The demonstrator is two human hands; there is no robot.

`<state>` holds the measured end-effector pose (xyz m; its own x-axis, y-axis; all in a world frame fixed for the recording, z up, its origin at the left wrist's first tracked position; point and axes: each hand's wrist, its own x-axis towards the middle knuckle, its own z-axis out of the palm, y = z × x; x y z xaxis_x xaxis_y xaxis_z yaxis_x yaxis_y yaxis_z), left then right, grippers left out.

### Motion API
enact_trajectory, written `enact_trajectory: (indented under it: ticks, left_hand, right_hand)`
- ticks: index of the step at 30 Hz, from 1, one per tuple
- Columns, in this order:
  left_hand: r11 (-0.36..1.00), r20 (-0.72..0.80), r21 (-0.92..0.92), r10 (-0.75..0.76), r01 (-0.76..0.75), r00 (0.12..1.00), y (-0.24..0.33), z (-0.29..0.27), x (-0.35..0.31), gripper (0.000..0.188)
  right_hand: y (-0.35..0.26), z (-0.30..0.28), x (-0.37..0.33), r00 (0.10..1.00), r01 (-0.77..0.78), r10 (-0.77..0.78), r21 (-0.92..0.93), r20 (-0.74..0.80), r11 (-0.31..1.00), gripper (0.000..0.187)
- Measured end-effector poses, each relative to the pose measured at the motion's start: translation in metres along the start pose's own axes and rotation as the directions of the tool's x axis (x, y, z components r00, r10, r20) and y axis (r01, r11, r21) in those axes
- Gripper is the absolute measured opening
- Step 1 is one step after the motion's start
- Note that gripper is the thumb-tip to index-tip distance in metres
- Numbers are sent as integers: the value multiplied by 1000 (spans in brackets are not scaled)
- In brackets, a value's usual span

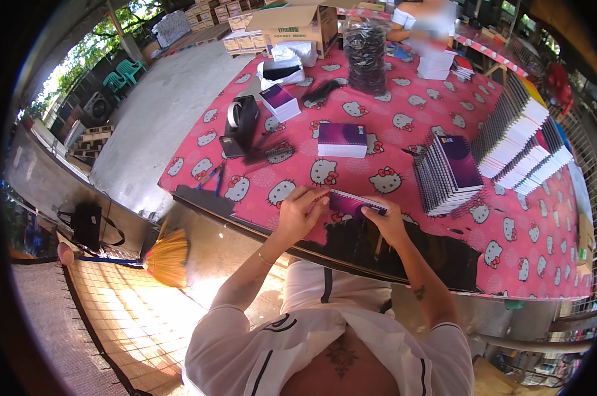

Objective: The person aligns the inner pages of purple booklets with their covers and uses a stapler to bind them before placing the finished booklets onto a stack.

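A small purple spiral notebook [352, 201] is between my hands, just above the table's near edge, its bound edge turned away from me. My right hand [385, 221] grips the notebook's right end, thumb lying on the cover. At the opposite end, the fingers of my left hand [301, 215] are pinched together on the notebook's corner by the binding; whether a loose piece of coil is also in them is too small to tell. Farther in lies a neat stack of purple notebooks [342, 140]. To the right a leaning row of bound purple notebooks [452, 173] stands on the cloth.
The table wears a pink cartoon-cat cloth [285, 191], torn at the near edge. On it are a black tape dispenser [240, 127], another notebook stack [280, 102], dark coils [366, 59], pens [218, 179] and taller notebook piles [514, 125]. Across it sits another person [427, 26].
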<state>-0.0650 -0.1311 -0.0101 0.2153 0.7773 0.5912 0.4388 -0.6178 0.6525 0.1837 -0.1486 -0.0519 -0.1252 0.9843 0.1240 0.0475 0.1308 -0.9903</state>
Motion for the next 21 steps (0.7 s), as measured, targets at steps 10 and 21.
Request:
enact_trajectory:
  ticks: [10, 21]
  left_hand:
    - [982, 60, 171, -86, 75, 994, -13, -3, 3, 18]
    - [982, 397, 106, 101, -156, 912, -8, -12, 33, 32]
  right_hand:
    - [0, -2, -3, 999, 24, -26, -83, -19, 996, 27]
    - [-5, -3, -5, 998, 42, -41, -29, 44, 999, 26]
